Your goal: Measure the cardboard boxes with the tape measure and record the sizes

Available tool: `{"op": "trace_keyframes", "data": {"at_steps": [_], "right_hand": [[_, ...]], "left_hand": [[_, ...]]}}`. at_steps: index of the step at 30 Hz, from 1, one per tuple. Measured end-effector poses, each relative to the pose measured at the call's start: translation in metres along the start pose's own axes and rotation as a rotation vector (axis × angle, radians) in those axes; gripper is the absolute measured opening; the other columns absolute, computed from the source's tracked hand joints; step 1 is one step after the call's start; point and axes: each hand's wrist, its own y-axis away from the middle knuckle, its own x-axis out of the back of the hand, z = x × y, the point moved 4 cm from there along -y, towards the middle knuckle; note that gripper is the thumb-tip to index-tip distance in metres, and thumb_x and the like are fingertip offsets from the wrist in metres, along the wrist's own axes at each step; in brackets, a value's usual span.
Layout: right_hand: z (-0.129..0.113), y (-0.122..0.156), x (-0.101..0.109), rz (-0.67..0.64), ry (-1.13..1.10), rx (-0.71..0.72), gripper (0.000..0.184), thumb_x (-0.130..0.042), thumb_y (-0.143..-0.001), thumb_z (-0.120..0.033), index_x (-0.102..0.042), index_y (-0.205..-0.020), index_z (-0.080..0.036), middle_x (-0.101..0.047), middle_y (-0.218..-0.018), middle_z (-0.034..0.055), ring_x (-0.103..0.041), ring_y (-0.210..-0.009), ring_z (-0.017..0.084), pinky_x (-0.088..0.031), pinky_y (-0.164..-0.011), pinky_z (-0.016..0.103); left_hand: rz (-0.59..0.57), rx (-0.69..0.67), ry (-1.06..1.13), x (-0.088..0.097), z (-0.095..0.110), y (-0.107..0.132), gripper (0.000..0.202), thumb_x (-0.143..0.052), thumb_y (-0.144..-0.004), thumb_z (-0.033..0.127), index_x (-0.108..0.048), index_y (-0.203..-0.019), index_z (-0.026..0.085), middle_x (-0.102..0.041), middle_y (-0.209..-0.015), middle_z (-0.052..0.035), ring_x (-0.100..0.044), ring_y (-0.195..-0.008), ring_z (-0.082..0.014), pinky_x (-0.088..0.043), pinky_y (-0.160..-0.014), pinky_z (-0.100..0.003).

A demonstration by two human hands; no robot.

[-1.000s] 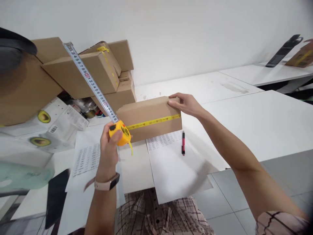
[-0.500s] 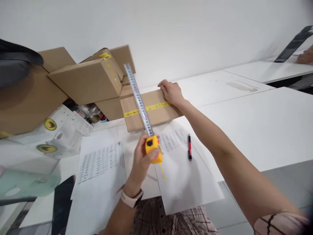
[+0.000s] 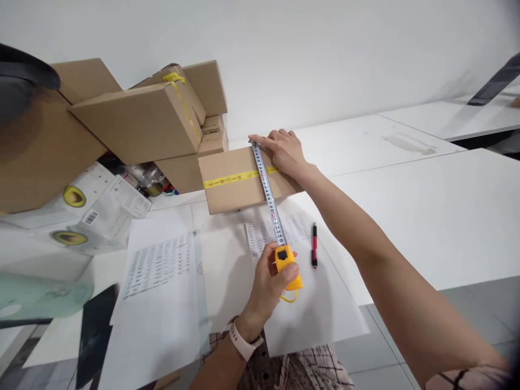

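Flat on the counter, toward its far edge: box, long axis left to right. Right hand on the box's far right corner, fingers laid flat, pinning the tip of the tape — blade running front to back across the short way. Left hand nearer, fingers closed round the case, just off the box's front edge.

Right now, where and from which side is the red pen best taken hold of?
Probably grip the red pen at mid-barrel, from above, fingers closing on its left and right sides. It lies flat on the paper, pointing away from the person. Come in slightly from the right: the left hand holding the yellow tape measure sits close on its left.
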Motion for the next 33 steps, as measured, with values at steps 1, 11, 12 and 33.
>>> {"op": "trace_keyframes", "data": {"at_steps": [1,11,12,33], "right_hand": [[0.0,0.0,0.0,-0.006,0.007,0.012,0.051,-0.035,-0.1,-0.02,-0.056,-0.144,-0.035,-0.064,-0.104,0.0109,-0.048,-0.094,0.029,-0.033,-0.081,0.042],[-0.001,0.003,-0.004,0.005,0.039,0.019,0.049,-0.041,-0.097,-0.018,-0.058,-0.139,-0.037,-0.062,-0.107,0.0107,-0.046,-0.095,0.029,-0.031,-0.081,0.042],[-0.002,0.004,-0.003,-0.001,0.045,0.014,0.049,-0.042,-0.097,-0.019,-0.058,-0.139,-0.038,-0.061,-0.107,0.0107,-0.046,-0.096,0.03,-0.03,-0.081,0.043],[-0.024,0.014,0.017,-0.006,-0.113,-0.046,0.053,-0.018,-0.106,-0.044,-0.067,-0.118,-0.027,-0.07,-0.103,0.0112,-0.056,-0.102,0.032,-0.033,-0.096,0.052]], "left_hand": [[0.001,0.003,-0.004,0.0,-0.001,0.001,0.053,-0.084,-0.075,0.05,-0.057,-0.11,0.022,-0.067,-0.111,-0.0074,-0.065,-0.089,-0.0191,-0.056,-0.077,-0.032],[-0.013,0.038,-0.022,-0.001,-0.018,0.006,0.061,-0.083,-0.075,0.05,-0.053,-0.12,0.021,-0.066,-0.113,-0.0092,-0.066,-0.088,-0.0202,-0.057,-0.077,-0.035],[-0.017,0.043,-0.008,-0.001,-0.019,0.007,0.062,-0.083,-0.075,0.05,-0.053,-0.12,0.021,-0.066,-0.112,-0.0095,-0.066,-0.088,-0.0204,-0.056,-0.078,-0.035],[0.005,0.04,-0.045,0.0,-0.029,0.003,0.052,-0.082,-0.074,0.045,-0.055,-0.111,0.02,-0.064,-0.104,-0.0061,-0.061,-0.082,-0.0173,-0.053,-0.072,-0.031]]}}
